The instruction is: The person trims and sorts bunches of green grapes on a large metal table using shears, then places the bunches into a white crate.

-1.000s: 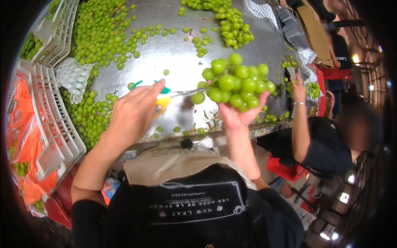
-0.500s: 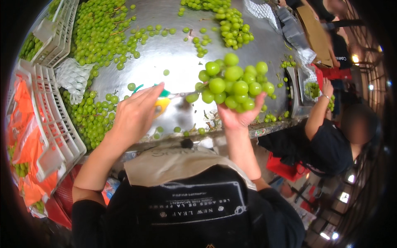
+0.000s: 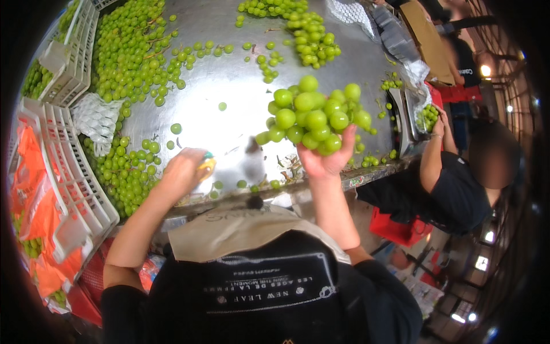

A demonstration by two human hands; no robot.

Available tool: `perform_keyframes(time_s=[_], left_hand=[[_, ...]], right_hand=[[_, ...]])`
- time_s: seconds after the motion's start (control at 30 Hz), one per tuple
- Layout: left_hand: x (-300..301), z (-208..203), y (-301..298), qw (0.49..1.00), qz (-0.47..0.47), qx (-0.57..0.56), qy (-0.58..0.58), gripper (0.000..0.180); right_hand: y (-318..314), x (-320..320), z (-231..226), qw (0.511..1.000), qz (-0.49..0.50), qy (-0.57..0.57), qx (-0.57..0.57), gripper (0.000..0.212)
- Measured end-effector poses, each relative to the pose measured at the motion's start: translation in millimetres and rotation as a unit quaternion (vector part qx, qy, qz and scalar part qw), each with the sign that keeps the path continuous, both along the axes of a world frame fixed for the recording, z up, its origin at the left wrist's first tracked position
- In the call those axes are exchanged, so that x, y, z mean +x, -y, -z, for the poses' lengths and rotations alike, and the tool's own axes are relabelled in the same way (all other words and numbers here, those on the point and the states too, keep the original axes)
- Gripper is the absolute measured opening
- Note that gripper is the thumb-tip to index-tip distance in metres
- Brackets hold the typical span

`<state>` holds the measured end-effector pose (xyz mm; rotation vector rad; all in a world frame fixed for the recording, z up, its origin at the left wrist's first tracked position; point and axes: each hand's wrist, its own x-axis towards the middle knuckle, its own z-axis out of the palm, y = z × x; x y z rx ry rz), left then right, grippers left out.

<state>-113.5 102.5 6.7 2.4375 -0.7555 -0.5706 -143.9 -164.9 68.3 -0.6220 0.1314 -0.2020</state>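
Observation:
My right hand [image 3: 325, 165] supports a bunch of large green grapes [image 3: 315, 119] from below, palm up, with the thumb raised along its right side. The bunch is held above the metal table [image 3: 229, 135]. To the left of it, my left hand [image 3: 184, 171] is closed around scissors [image 3: 207, 166] with yellow and green handles. Only a bit of the handles shows beside the fingers, and the blades cannot be made out. A gap lies between the scissors and the bunch. A few loose grapes [image 3: 242, 184] lie near the table's front edge, below the bunch.
A large heap of grapes [image 3: 123, 51] spreads over the left side. White plastic crates [image 3: 73, 172] stand at the left edge, by a white foam net [image 3: 97, 117]. More bunches [image 3: 314, 37] lie at the back. At right, a co-worker's hands [image 3: 440, 123] touch a grape tray [image 3: 417, 135].
My left hand has drawn back down and left from the bunch with the scissors. My right hand keeps holding the bunch nearly in place. The co-worker's hands are now at the tray.

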Motion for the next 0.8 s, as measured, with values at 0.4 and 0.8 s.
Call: perform_keyframes(time_s=[0.4,0.8], left_hand=[[41,-52,67,0.841,-0.032,-0.526,-0.127,0.076],[51,-16,83,0.484,-0.138,-0.630,-0.591,0.067]], right_hand=[[-26,-1,-27,0.966,-0.071,-0.072,-0.240,0.069],[-9,4,-49,0.857,-0.126,-0.065,-0.495,0.059]])
